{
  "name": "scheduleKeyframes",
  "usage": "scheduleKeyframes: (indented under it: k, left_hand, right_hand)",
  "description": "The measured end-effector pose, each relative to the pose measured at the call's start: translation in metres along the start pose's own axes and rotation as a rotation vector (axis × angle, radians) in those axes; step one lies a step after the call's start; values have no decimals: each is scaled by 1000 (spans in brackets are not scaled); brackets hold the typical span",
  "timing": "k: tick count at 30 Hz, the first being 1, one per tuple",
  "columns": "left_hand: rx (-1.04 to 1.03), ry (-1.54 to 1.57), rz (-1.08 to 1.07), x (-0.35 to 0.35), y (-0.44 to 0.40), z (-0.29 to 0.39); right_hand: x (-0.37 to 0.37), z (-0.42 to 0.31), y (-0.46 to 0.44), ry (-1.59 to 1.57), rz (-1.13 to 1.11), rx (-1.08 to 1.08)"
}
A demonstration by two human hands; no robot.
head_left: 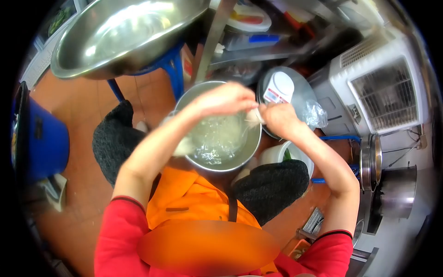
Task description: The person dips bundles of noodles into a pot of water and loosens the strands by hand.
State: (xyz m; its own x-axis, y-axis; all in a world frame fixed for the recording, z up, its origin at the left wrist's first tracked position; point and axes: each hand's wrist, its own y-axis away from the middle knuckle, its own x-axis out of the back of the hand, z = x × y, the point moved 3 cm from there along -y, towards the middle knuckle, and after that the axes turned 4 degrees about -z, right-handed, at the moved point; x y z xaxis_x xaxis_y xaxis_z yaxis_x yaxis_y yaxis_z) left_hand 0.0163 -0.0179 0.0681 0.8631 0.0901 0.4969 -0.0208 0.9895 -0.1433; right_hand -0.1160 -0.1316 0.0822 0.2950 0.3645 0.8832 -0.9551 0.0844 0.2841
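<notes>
My left hand point(228, 98) is over the far right part of a metal pot point(257, 147) of cloudy water point(214, 138). Its fingers are pinched together, blurred, beside my right hand. My right hand point(279, 117) is closed at the pot's right rim around a small pale, stringy piece point(254, 117), whose kind I cannot make out. The fingertips of both hands meet near this piece. A blurred whitish clump point(184, 147) shows at the pot's left edge.
A large steel basin point(99, 60) rests on a blue stool point(170, 69) at upper left. Right of the pot are a white kitchen scale point(280, 87), a plastic bag point(315, 114) and a white bucket point(304, 159) with something green inside. A blue bin point(48, 138) stands left.
</notes>
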Motion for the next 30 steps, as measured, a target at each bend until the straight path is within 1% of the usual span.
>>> scheduleKeyframes:
  k: [2, 3, 5, 6, 7, 8, 9, 10, 11, 13, 14, 15, 16, 18, 19, 22, 23, 25, 26, 27, 28, 30]
  left_hand:
    - [54, 191, -119, 13, -15, -16]
    - [12, 331, -145, 8, -23, -30]
    - [67, 607, -122, -2, -21, -35]
    - [83, 740, -110, -9, -21, -35]
    - [70, 1008, -60, -22, -21, -36]
    - [19, 1055, 30, -33, -19, -44]
    - [133, 1233, 51, -38, -6, -18]
    - [380, 1314, 187, -66, -8, -47]
    - [174, 1414, 31, -78, -8, -50]
    - [41, 1343, -33, -85, -1, -44]
    - [116, 1183, 57, -89, 2, -42]
    - [191, 1022, 141, -89, 5, -38]
    - [167, 794, 169, -86, 7, -30]
    - [114, 341, 208, -80, 9, -18]
    - [115, 266, 162, -84, 8, -24]
    - [59, 31, 128, -85, 10, -29]
    - [69, 14, 79, -81, 9, -30]
    - [91, -16, -29, -64, 5, -18]
    - [151, -81, -69, -58, -1, -26]
    - [172, -42, -118, -50, -5, -29]
    - [192, -4, -164, -42, -6, -31]
    - [152, 442, -169, -42, -7, -45]
  right_hand:
    - [3, -15, 11, -211, 93, 194]
    - [17, -16, 15, -325, 116, 205]
    - [53, -18, 27, -553, 165, 217]
    - [56, -13, 29, -713, 169, 159]
    - [58, -5, 32, -868, 177, 97]
    - [61, 2, 33, -1026, 186, 33]
    - [62, 9, 34, -1118, 132, -70]
    - [61, 14, 34, -1148, 161, -117]
    - [55, 17, 31, -1183, 187, -162]
    - [29, 25, 21, -1265, 226, -252]
    - [17, 33, 16, -1253, 164, -320]
    - [3, 37, 11, -1241, 173, -315]
    - [-10, 38, 6, -1228, 182, -310]
    - [-26, 30, -1, -1047, 164, -302]
    - [-33, 26, -2, -957, 154, -298]
    - [-45, 16, -1, -877, 34, -308]
    - [-47, 9, 0, -700, -49, -342]
    - [-48, -8, 5, -641, -142, -273]
    - [-50, -16, 9, -611, -188, -237]
    - [-48, -22, 16, -563, -143, -105]
    - [-28, -28, 21, -603, -189, 0]
    - [-14, -28, 30, -933, -8, 85]
